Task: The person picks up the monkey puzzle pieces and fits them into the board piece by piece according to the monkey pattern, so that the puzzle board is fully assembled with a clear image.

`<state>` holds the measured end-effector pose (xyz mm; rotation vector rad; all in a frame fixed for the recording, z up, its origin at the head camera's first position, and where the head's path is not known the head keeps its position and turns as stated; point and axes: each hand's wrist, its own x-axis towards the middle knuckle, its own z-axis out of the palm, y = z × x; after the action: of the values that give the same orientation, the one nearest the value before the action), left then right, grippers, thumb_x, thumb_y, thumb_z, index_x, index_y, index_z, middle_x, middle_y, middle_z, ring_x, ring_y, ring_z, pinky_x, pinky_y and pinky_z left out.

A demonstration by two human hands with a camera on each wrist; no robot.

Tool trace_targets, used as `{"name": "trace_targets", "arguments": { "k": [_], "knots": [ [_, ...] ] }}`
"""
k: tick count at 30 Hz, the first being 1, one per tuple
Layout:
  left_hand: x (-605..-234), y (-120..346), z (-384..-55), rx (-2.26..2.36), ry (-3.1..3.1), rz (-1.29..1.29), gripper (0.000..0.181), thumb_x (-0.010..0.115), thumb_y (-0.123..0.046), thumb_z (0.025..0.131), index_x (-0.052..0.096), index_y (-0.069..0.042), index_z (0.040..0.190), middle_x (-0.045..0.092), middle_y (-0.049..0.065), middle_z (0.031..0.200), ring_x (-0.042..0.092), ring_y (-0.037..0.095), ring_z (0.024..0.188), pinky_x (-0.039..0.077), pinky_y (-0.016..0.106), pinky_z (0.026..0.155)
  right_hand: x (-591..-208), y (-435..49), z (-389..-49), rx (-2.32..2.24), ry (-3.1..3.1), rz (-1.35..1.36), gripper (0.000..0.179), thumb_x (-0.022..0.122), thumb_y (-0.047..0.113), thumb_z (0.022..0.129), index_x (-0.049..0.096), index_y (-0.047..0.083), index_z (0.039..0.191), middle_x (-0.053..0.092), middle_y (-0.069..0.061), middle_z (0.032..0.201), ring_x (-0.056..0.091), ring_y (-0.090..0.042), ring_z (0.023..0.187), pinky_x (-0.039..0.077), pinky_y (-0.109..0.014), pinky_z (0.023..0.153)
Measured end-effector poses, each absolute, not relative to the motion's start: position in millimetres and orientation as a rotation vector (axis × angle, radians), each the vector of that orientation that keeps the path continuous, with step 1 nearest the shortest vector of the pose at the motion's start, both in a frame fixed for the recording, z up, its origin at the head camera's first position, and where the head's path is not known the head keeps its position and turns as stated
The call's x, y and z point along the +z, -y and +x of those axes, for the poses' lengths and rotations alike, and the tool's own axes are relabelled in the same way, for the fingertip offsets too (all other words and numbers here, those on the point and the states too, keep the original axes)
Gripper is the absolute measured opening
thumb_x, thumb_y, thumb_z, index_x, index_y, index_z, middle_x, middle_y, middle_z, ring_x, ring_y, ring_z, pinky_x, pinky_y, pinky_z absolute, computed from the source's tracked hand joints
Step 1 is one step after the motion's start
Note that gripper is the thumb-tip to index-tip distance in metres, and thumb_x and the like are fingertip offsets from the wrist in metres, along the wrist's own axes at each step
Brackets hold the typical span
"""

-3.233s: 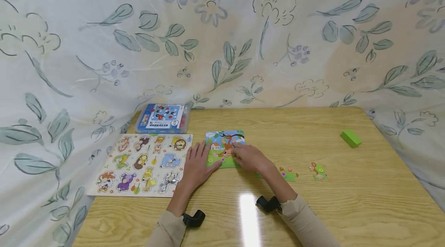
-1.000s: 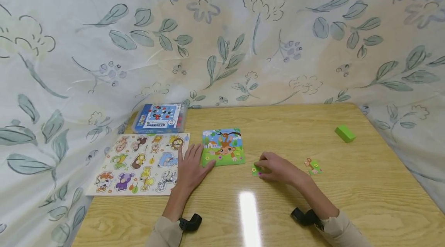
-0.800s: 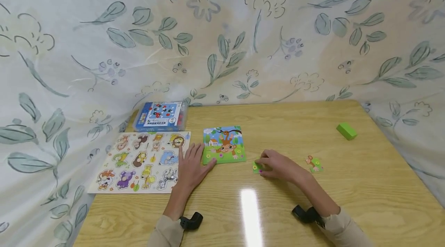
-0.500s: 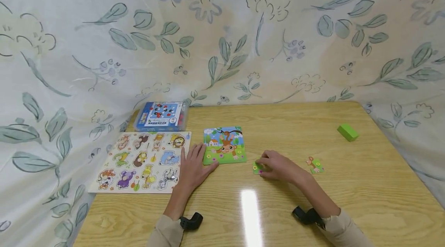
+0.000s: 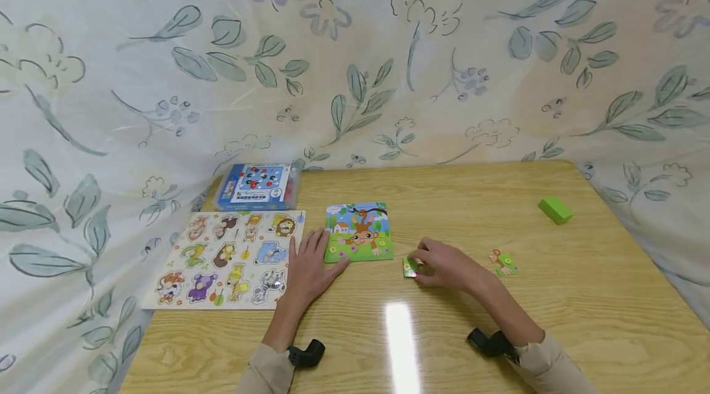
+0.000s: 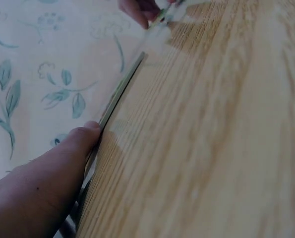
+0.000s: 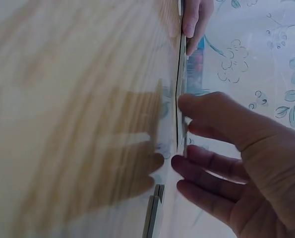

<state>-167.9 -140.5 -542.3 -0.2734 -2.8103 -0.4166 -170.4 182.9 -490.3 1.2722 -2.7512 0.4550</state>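
Observation:
In the head view, a square jigsaw puzzle [image 5: 360, 230] with a monkey picture lies on the table. My left hand [image 5: 310, 264] rests beside it with fingers spread, its thumb tip at the puzzle's lower left edge; the left wrist view shows this thumb [image 6: 63, 158] against the thin board. To the puzzle's right, my right hand [image 5: 444, 266] pinches a small green puzzle piece [image 5: 408, 268] with flowers, partly hidden under the fingers. In the right wrist view my right hand [image 7: 246, 158] has thumb and fingers at the piece's thin edge. Another puzzle piece [image 5: 503, 262] lies farther right.
A board with animal pictures [image 5: 238, 295] lies on the left, partly under my left hand. Behind it sits a clear-sided blue box [image 5: 257, 186]. A green block [image 5: 554, 210] is at the far right. A floral cloth [image 5: 355, 73] hangs behind the wooden table [image 5: 455, 209].
My right hand has left the monkey puzzle and moved right to the loose pieces, where it pinches one. That piece has tilted slightly and now catches the light. My left hand stays beside the puzzle.

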Motion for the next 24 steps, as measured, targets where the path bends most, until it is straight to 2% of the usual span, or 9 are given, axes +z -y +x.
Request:
{"name": "trace_targets", "arguments": {
  "k": [6,15,24],
  "knots": [
    [-543.3,139.8,-167.1,-0.430,2.802,-0.272,0.083,0.057,-0.067,0.085,0.042,-0.015,0.148,0.045,0.008,0.150,0.037,0.030,0.142,0.012,0.063,0.119,-487.0,-182.6,-170.4,0.542,2.726,1.264,0.032,0.076,0.020,0.083,0.069,0.006,0.112,0.060,-0.003,0.099,0.052,-0.007,0.078,0.048,-0.019,0.064],
    [-540.0,139.1,-169.9,-0.454,2.822,-0.233,0.077,0.050,-0.064,0.090,0.043,-0.014,0.147,0.046,0.008,0.150,0.038,0.030,0.141,0.013,0.063,0.119,-482.6,-170.0,-178.1,0.635,2.373,1.355,0.026,0.076,0.015,0.082,0.070,0.008,0.107,0.065,-0.003,0.098,0.062,-0.011,0.082,0.053,-0.020,0.068],
    [-538.4,139.0,-169.1,-0.425,2.822,-0.252,0.074,0.052,-0.062,0.090,0.045,-0.014,0.146,0.046,0.008,0.149,0.039,0.030,0.140,0.016,0.063,0.118,-464.0,-133.0,-187.9,0.632,2.356,1.377,0.031,0.074,0.017,0.085,0.069,0.008,0.115,0.067,-0.004,0.112,0.066,-0.016,0.102,0.057,-0.029,0.083]
  ]
}}
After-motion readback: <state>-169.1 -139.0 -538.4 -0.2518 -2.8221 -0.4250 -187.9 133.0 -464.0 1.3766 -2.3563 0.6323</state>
